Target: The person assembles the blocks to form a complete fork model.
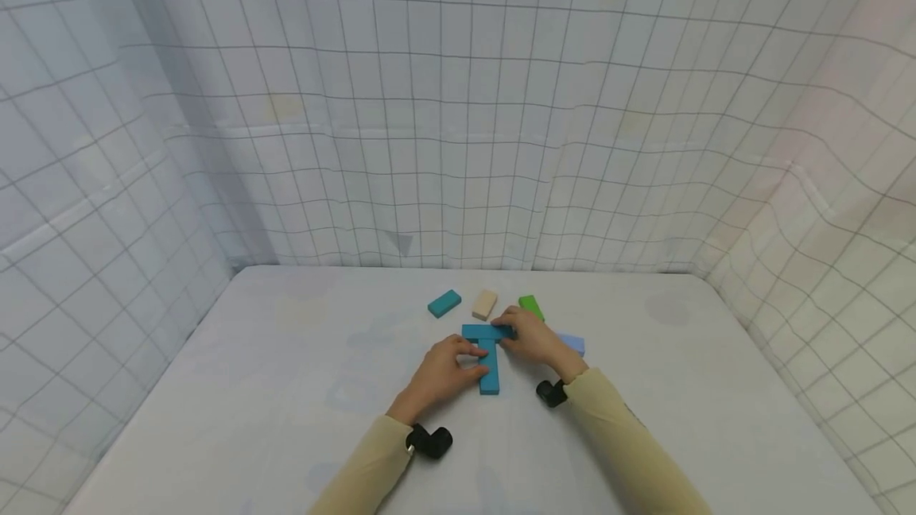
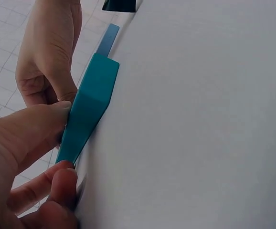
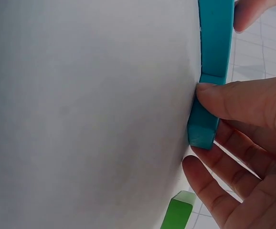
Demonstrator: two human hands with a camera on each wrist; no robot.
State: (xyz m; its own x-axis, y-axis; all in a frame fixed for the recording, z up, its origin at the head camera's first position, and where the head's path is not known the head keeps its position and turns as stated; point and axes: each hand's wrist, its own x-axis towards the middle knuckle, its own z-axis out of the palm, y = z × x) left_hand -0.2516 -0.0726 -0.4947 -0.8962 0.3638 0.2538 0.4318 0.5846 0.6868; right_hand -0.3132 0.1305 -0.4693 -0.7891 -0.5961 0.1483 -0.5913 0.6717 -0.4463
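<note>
— Head view first. What lies on the table [image 1: 286, 420]?

— A blue crosswise block [image 1: 477, 331], flat, across the far end of a blue lengthwise block [image 1: 490, 382]; together they form a T. Behind, well apart: a small blue block [image 1: 444, 303], a beige block [image 1: 484, 304] and a green block [image 1: 531, 307]. A lilac block [image 1: 573, 343] is partly hidden by the right hand [image 1: 533, 338]. That spacing, I judge, leaves the fingers room.

— Left wrist view?

— Left hand [image 1: 440, 370]: thumb and fingers bent, partly parted, holding at the blue pieces' edge. The head view puts thumb and forefinger on the lengthwise block. The hold looks light; steadying rather than lifting, in my judgement.

— Right wrist view?

— Thumb and fingers pinch the crosswise block near its right end, from opposite long sides, parted about the block's width. Presumably a two-sided hold prevents twisting. The seam runs just beside the thumb. The green block is untouched.
</note>
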